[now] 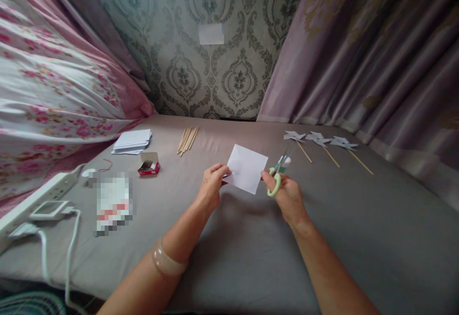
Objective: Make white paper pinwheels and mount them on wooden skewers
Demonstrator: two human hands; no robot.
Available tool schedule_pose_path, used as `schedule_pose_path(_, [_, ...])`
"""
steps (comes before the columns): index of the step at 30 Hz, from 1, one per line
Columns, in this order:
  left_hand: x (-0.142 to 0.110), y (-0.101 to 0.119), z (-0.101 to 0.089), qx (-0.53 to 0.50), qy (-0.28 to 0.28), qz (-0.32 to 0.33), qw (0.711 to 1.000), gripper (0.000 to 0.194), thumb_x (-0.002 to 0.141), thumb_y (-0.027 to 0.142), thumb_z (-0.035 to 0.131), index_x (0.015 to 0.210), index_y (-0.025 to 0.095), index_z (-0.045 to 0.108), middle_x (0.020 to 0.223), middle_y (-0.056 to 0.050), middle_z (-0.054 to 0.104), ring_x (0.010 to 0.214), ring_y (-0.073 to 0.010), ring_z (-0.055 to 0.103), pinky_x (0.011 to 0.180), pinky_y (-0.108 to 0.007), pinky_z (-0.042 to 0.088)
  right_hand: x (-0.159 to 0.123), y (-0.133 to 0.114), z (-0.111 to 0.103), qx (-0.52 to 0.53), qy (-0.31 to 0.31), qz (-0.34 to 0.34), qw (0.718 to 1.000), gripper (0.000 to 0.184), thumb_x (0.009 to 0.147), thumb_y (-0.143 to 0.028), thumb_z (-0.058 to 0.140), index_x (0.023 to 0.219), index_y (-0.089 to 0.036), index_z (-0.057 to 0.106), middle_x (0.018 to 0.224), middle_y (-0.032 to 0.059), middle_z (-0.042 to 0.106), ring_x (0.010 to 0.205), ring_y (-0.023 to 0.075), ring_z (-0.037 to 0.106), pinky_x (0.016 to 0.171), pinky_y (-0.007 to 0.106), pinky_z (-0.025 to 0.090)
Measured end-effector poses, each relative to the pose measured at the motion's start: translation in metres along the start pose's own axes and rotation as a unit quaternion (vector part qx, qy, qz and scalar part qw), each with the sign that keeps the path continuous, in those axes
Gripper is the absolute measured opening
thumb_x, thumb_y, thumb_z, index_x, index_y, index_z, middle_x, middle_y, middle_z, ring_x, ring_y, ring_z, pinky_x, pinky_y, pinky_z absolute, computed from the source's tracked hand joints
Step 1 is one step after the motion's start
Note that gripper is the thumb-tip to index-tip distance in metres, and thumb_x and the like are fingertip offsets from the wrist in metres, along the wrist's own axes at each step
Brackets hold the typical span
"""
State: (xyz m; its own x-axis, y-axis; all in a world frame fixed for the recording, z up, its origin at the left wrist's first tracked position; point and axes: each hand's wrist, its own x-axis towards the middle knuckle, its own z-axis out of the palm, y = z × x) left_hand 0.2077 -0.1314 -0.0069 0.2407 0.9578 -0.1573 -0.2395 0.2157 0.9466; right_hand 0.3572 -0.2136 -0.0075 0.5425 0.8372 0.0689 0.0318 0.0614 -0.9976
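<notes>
White paper (246,169) hung above the grey cloth (238,253), pinched by the left hand (212,183) and the right hand (287,194), whose curled fingers also held scissors (278,167); apparently being positioned, it likely called for the scissors turned inward to cut.

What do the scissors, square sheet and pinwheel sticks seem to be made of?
Scissors: probably metal blades, greyish; smooth pale-green handles, likely plastic. Square sheet: apparently matte white paper, thin and crisp-edged. Pinwheel sticks: tan and dull, likely wood or bamboo.
</notes>
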Motion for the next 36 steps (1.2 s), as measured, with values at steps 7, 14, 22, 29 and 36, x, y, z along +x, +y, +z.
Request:
schedule_pose_path(7, [0.0,-0.001,0.001,-0.015,-0.006,-0.001,1.0,0.007,0.051,0.022,0.057,0.055,0.016,0.057,0.059,0.002,0.053,0.056,-0.0107,0.047,0.052,-0.022,0.034,-0.003,0.001,0.004,-0.002,-0.028,0.002,1.0,0.038,0.061,-0.051,0.069,0.063,-0.019,0.05,0.053,-0.007,0.041,0.05,0.0084,0.034,0.048,0.024,0.03])
schedule_pose_path(14, [0.0,-0.006,0.002,-0.045,-0.032,-0.002,0.998,0.007,0.055,0.021,0.061,0.059,0.016,0.062,0.063,0.0,0.058,0.06,-0.0122,0.051,0.057,-0.024,0.038,-0.005,0.001,0.006,-0.042,-0.022,-0.028,0.998,0.031,0.065,-0.047,0.063,0.067,-0.02,0.047,0.054,-0.0064,0.04,0.051,0.0091,0.036,0.048,0.023,0.03])
schedule_pose_path(22, [-0.007,-0.007,0.009,-0.113,-0.094,-0.035,0.989,0.025,0.057,0.034,0.078,0.072,0.017,0.07,0.077,-0.002,0.066,0.066,-0.0107,0.053,0.064,-0.023,0.039,-0.001,0.012,0.004,-0.004,0.042,-0.07,0.997,0.03,0.068,-0.045,0.065,0.069,-0.019,0.049,0.058,-0.0057,0.044,0.054,0.0094,0.037,0.051,0.024,0.033])
schedule_pose_path(29, [-0.014,-0.022,0.017,-0.074,-0.123,-0.048,0.989,0.027,0.058,0.029,0.079,0.082,0.018,0.074,0.085,-0.004,0.071,0.067,-0.0102,0.054,0.067,-0.024,0.037,-0.003,0.016,0.005,0.009,0.061,-0.084,0.995,0.033,0.071,-0.048,0.064,0.073,-0.019,0.048,0.062,-0.0042,0.047,0.055,0.0096,0.039,0.052,0.023,0.036])
schedule_pose_path(36, [-0.017,-0.025,0.021,-0.058,-0.111,-0.044,0.991,0.025,0.057,0.03,0.08,0.077,0.016,0.074,0.08,-0.006,0.072,0.063,-0.0103,0.054,0.065,-0.025,0.036,-0.006,0.014,0.01,-0.006,0.053,-0.078,0.996,0.034,0.072,-0.049,0.063,0.072,-0.02,0.047,0.059,-0.0055,0.043,0.052,0.0088,0.037,0.048,0.023,0.032])
